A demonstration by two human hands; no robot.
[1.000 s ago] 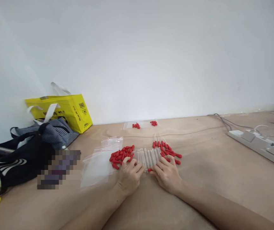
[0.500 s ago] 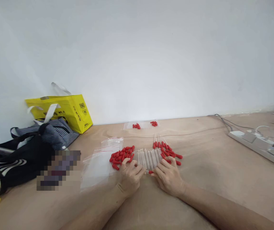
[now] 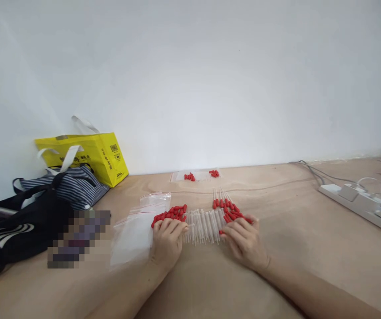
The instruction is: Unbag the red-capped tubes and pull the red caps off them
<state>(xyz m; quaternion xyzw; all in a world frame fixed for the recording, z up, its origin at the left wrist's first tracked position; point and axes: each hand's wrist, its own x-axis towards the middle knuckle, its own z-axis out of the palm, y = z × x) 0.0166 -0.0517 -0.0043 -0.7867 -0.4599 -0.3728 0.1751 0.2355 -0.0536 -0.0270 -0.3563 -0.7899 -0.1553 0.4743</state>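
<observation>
A row of clear glass dropper tubes [image 3: 202,223] lies on the wooden table [image 3: 293,239] in front of me. A heap of red rubber bulbs [image 3: 173,213] sits to their left, and droppers with red bulbs fitted [image 3: 227,209] lie to their right. My left hand [image 3: 166,241] rests palm down with its fingertips on the near bulbs of the left heap. My right hand [image 3: 246,241] lies flat with its fingers on the red-bulbed droppers. Neither hand grips anything that I can see.
Clear zip bags [image 3: 136,228] lie left of the bulbs. A filled bag with red bulbs [image 3: 199,176] lies near the wall. A yellow bag [image 3: 87,153], a striped bag [image 3: 73,186] and a black bag [image 3: 17,226] stand at left. A white power strip [image 3: 365,204] with cables lies at right.
Both hands moved apart from the near ends of the tubes, the left onto the bulb heap, the right onto the fitted droppers. The tubes' near ends now show.
</observation>
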